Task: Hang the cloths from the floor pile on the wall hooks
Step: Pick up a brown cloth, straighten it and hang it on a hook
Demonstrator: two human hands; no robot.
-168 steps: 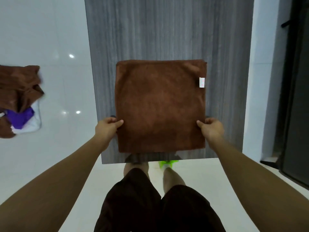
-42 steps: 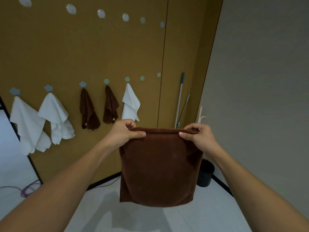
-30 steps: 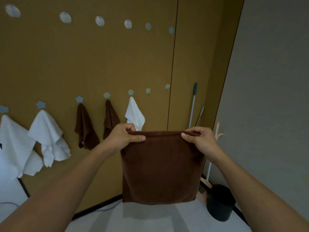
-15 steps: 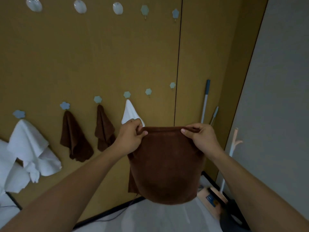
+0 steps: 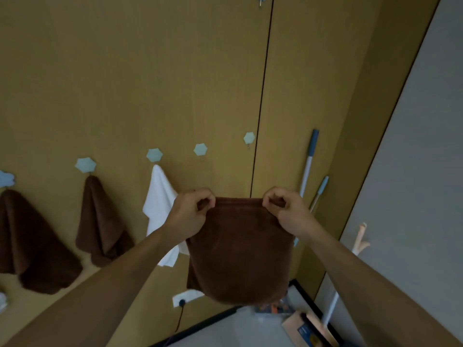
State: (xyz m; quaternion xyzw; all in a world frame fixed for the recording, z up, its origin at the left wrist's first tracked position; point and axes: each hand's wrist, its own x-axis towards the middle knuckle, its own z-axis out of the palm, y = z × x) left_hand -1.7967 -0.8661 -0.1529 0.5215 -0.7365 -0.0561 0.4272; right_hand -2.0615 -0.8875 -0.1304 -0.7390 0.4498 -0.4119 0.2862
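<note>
Left hand (image 5: 190, 211): we pinch the near top corner of the brown cloth (image 5: 240, 249), fingers curled over its hem. Right hand (image 5: 285, 211): same pinch at the far corner. Cloth: top edge level between both hands, body hanging straight down. Free hook (image 5: 200, 149): on the wall, above and slightly left of the left hand, which is the nearer one, beside the hung white cloth (image 5: 159, 196).

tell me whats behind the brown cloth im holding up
Behind the folded brown cloth is the ochre wooden wall. A hanging white cloth shows at its left edge and a white wall socket below; the wall directly behind it is covered.
</note>
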